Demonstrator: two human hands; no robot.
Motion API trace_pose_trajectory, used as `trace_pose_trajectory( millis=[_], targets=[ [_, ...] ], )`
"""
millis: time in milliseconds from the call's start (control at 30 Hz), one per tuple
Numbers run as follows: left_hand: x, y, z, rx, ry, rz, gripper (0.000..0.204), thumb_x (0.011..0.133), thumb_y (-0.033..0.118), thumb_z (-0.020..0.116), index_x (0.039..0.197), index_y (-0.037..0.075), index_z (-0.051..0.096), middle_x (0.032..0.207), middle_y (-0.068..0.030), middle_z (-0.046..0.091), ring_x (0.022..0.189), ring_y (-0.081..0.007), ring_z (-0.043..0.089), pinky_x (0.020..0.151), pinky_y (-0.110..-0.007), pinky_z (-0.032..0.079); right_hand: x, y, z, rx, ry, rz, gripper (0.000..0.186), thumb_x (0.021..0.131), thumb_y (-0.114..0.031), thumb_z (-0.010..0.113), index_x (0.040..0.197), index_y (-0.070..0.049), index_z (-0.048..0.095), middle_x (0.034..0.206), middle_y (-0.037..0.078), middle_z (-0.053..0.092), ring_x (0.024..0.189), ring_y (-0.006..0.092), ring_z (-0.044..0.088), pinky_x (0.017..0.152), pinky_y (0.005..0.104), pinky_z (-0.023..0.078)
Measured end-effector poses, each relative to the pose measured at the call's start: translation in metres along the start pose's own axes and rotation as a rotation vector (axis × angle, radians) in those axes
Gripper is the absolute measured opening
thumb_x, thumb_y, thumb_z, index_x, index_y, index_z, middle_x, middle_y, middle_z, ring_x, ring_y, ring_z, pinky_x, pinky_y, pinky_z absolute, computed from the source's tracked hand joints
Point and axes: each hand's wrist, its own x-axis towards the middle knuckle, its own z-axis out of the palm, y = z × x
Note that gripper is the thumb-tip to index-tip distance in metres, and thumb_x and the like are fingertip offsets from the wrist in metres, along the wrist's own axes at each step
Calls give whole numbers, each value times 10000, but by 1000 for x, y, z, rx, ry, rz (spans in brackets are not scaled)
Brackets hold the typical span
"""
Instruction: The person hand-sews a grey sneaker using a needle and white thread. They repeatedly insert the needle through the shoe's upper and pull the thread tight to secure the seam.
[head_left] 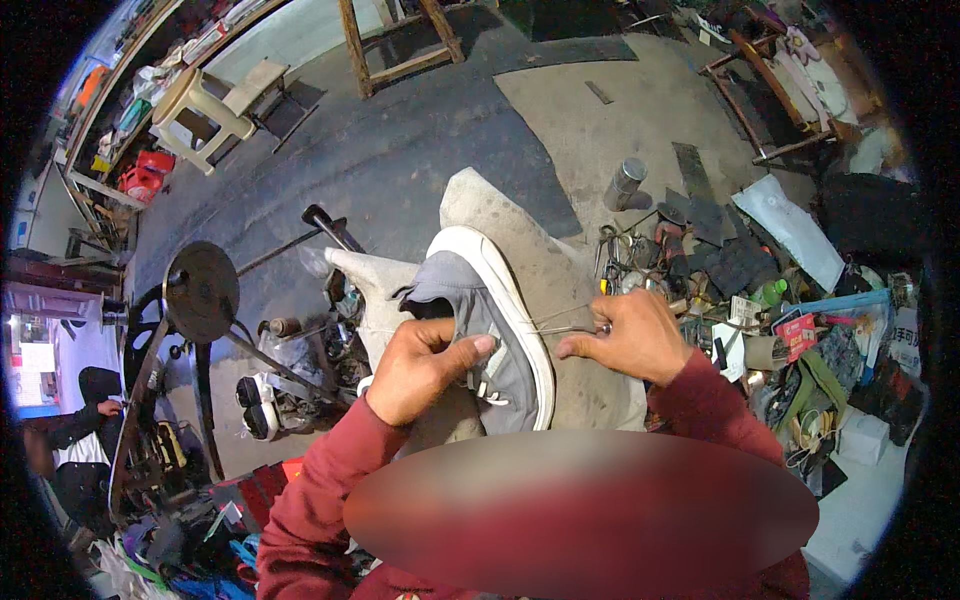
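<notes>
A grey sneaker with a white sole lies on its side over a stained light cloth on the person's lap, toe pointing away. My left hand is closed on the shoe at its opening, thumb across the laces. Just right of the sole, my right hand has its fingers closed around a thin metal tool, its tip partly unclear. Fine thread runs between the sole and that hand. Another thin strand shows left of my left hand.
A black iron machine stands left. Scissors, tools and clutter lie right, with a metal cylinder behind. A plastic stool, wooden frame and chair stand farther back. A person in dark clothes is at far left.
</notes>
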Motion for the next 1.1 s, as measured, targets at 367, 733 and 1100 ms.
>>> trace_pose_trajectory(
  millis=[367, 733, 1100],
  targets=[
    [6, -11, 3, 52, 99, 54, 313, 970, 240, 712, 760, 26, 622, 660, 74, 498, 619, -30, 388, 524, -280, 307, -23, -49, 18, 1611, -436, 65, 453, 957, -306, 658, 1310, -48, 542, 763, 1, 522, 599, 67, 398, 563, 205, 320],
    [4, -2, -5, 264, 87, 130, 408, 950, 309, 720, 749, 8, 533, 623, -7, 475, 565, -122, 428, 526, -340, 341, -38, -34, 29, 591, 250, 12, 361, 789, -210, 888, 952, -56, 606, 720, -24, 544, 546, 71, 430, 511, 230, 341],
    [-39, 9, -84, 692, 656, 90, 267, 957, 130, 665, 728, 6, 609, 680, -3, 526, 642, -92, 458, 591, -279, 368, -21, -45, 40, 470, 196, 17, 467, 759, -260, 888, 1031, -48, 573, 899, 95, 645, 683, 222, 618, 643, 383, 514]
  ],
)
